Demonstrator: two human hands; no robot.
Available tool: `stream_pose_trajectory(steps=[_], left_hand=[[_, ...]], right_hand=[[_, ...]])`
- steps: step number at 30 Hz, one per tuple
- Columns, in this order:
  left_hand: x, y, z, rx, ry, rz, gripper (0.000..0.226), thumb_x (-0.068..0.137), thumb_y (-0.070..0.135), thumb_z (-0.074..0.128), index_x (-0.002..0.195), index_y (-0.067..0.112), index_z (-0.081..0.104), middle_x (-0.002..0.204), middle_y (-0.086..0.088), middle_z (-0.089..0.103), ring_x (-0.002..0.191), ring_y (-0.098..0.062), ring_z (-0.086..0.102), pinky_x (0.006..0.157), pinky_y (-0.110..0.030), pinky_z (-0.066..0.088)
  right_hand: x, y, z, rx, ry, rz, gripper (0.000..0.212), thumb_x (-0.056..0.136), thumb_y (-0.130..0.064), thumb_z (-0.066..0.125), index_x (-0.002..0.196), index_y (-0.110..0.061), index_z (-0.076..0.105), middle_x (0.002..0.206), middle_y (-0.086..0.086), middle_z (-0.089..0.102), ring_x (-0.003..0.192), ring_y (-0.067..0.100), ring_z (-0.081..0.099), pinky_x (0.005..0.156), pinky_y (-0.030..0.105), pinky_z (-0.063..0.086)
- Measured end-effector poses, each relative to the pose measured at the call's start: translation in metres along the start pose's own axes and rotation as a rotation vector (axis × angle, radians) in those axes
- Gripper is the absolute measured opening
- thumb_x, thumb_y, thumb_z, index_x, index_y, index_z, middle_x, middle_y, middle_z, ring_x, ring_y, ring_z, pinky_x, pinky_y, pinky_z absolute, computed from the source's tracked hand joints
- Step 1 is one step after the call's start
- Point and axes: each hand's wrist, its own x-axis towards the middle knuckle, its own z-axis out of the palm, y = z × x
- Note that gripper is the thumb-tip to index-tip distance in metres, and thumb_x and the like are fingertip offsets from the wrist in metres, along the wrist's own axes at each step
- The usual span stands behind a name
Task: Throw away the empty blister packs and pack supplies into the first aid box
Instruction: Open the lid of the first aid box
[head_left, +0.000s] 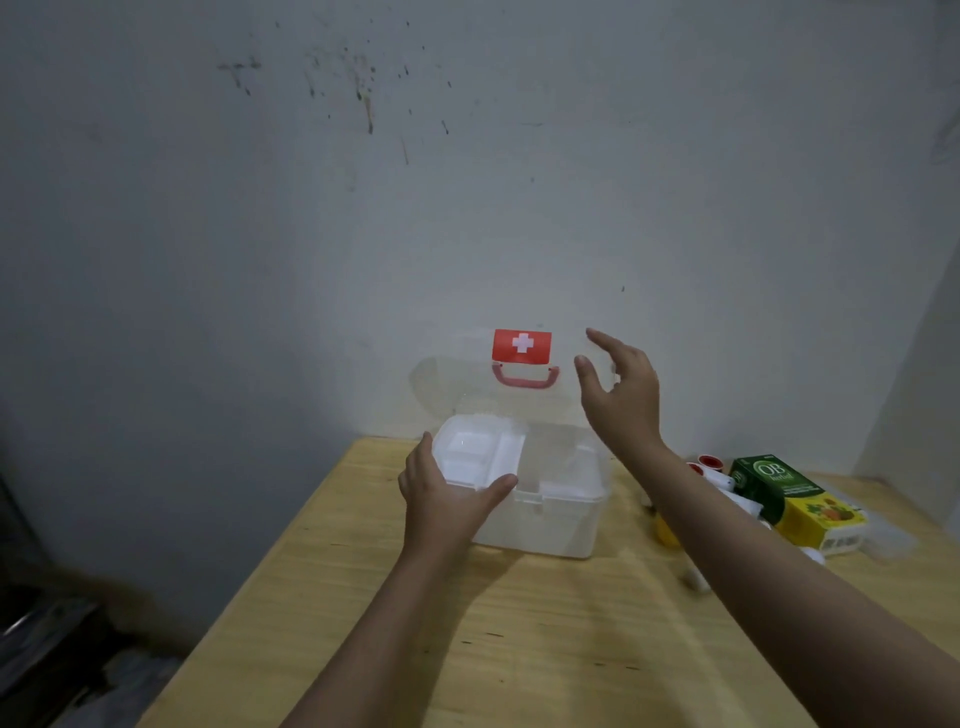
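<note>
Left hand (447, 499) gripping inner tray (480, 454) over open first aid box (545, 519); right hand (621, 395) spread, empty, at lid (519, 374); green-yellow medicine carton (795, 501) right of box.

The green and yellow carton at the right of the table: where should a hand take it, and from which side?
Probably across its long sides near the green end, coming from above. The carton lies flat on the table with its top face bare, while small white items crowd its near and left edges. The right hand is nearer it.
</note>
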Motion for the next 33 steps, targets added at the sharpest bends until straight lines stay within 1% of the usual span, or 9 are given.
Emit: stream_pose_trajectory(steps=[2,8,11,13,16,21,26,29,33], left_hand=[[-0.001,-0.002,0.000,0.000,-0.003,0.003,0.115,0.056,0.055,0.083,0.147,0.022,0.020,0.149,0.001,0.028,0.136,-0.020,0.022,0.100,-0.036,0.037],[-0.007,-0.007,0.006,-0.033,0.010,0.032,0.110,0.051,0.052,0.085,0.143,0.023,0.031,0.140,0.005,0.040,0.131,-0.017,0.029,0.095,-0.030,0.036],[-0.009,-0.008,0.011,-0.115,0.031,0.014,0.104,0.057,0.065,0.073,0.142,0.023,0.031,0.141,0.003,0.043,0.130,-0.019,0.039,0.098,-0.040,0.047],[-0.009,-0.008,0.013,-0.153,0.049,0.008,0.091,0.068,0.058,0.071,0.142,0.021,0.031,0.139,0.000,0.044,0.127,-0.020,0.044,0.096,-0.043,0.050],[-0.008,-0.009,0.014,-0.199,0.064,0.015,0.081,0.074,0.044,0.074,0.140,0.020,0.033,0.134,0.002,0.047,0.120,-0.017,0.048,0.090,-0.035,0.053],[-0.006,-0.012,0.010,-0.250,0.032,0.019,0.074,0.077,0.033,0.075,0.138,0.020,0.036,0.128,0.004,0.050,0.115,-0.015,0.051,0.079,-0.017,0.047],[-0.007,-0.014,0.009,-0.252,0.009,0.002,0.084,0.068,0.052,0.071,0.138,0.023,0.036,0.130,0.002,0.051,0.118,-0.018,0.052,0.092,-0.041,0.052],[-0.008,-0.013,0.008,-0.260,0.004,0.001,0.089,0.063,0.059,0.069,0.138,0.025,0.035,0.131,0.003,0.050,0.119,-0.018,0.051,0.093,-0.044,0.052],[-0.009,-0.012,0.008,-0.300,0.005,-0.007,0.084,0.066,0.049,0.075,0.137,0.026,0.037,0.131,0.005,0.051,0.119,-0.016,0.051,0.096,-0.042,0.050]], right_hand=[[0.003,0.003,0.001,0.001,0.002,0.002,0.043,0.089,-0.030,0.059,0.131,-0.026,0.051,0.132,0.002,0.055,0.118,0.021,0.050,0.098,0.046,0.048],[0.007,0.016,0.009,-0.063,-0.073,-0.022,0.060,0.088,-0.026,0.062,0.141,-0.025,0.036,0.145,0.001,0.043,0.130,0.022,0.044,0.107,0.046,0.041],[0.011,0.019,0.013,-0.142,-0.099,-0.050,0.068,0.087,-0.029,0.062,0.145,-0.026,0.027,0.150,-0.001,0.037,0.134,0.021,0.039,0.109,0.043,0.037],[0.013,0.021,0.014,-0.153,-0.112,-0.046,0.071,0.088,-0.028,0.061,0.147,-0.027,0.022,0.152,0.000,0.034,0.135,0.021,0.038,0.106,0.039,0.037],[0.014,0.022,0.015,-0.129,-0.141,-0.033,0.077,0.088,-0.028,0.061,0.149,-0.026,0.013,0.154,0.001,0.027,0.137,0.022,0.035,0.106,0.039,0.038],[0.018,0.023,0.011,-0.166,-0.186,0.039,0.081,0.088,-0.032,0.060,0.149,-0.021,0.009,0.158,0.001,0.019,0.142,0.026,0.027,0.111,0.044,0.032],[0.021,0.022,0.010,-0.177,-0.243,0.079,0.077,0.086,-0.036,0.061,0.146,-0.020,0.016,0.151,0.005,0.030,0.138,0.027,0.032,0.110,0.048,0.036],[0.022,0.027,0.009,-0.183,-0.287,0.071,0.070,0.083,-0.038,0.062,0.139,-0.023,0.024,0.140,0.003,0.039,0.130,0.025,0.040,0.103,0.050,0.044],[0.017,0.027,0.002,-0.196,-0.336,0.048,0.073,0.084,-0.038,0.060,0.143,-0.019,0.021,0.149,0.006,0.033,0.140,0.028,0.030,0.110,0.052,0.036]])
